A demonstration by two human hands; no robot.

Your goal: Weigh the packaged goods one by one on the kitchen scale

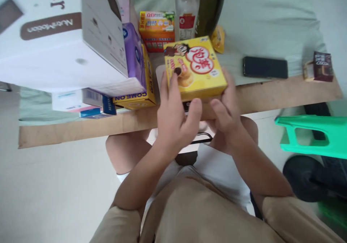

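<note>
Both hands hold a yellow snack box (pixel 200 64) with a red and white label and a cartoon figure, raised above the table's near edge. My left hand (pixel 176 113) grips its left side, fingers on the top face and thumb at the front. On the right side, my right hand (pixel 226 102) closes round the corner, its fingers partly hidden. Behind the box stand an orange carton (pixel 157 28), a clear bottle (pixel 187 15) with a red label and a dark green bottle (pixel 210 10). A small yellow packet (pixel 218 39) lies beside the bottles.
A large white carton (pixel 54 59) fills the left side, next to a purple pack (pixel 134 55) and a yellow box (pixel 150 80). To the right lie a black phone (pixel 265 67) and a small brown box (pixel 322 66). A green stool (pixel 306 120) stands beyond the table's brown edge (pixel 89 130).
</note>
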